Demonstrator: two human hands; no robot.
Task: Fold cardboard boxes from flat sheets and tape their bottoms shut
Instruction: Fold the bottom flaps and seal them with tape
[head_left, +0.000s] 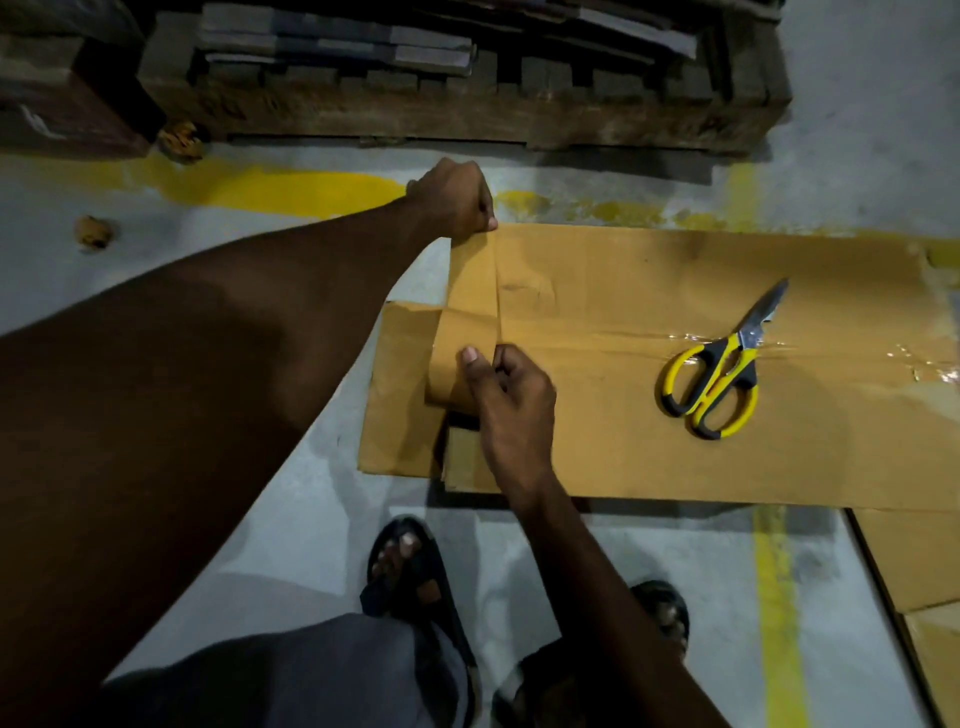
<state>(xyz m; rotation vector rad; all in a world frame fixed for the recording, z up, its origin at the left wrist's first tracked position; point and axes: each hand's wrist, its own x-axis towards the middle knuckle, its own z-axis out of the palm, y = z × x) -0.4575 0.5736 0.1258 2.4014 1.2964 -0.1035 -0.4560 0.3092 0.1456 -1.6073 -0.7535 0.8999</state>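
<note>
Floor (291, 519): lying under stiff, likely light cardboard (623, 441).
Tape (470, 280): stretching thin, likely sticky.
Left hand (452, 200): pinching its far end.
Right hand (511, 410): gripping roll (447, 379).

Brown tape strip (470, 291) across flat cardboard (623, 447)

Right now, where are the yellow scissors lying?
The scissors lie on the flat cardboard sheet, on the right side of the head view, to the right of the right hand.
</note>
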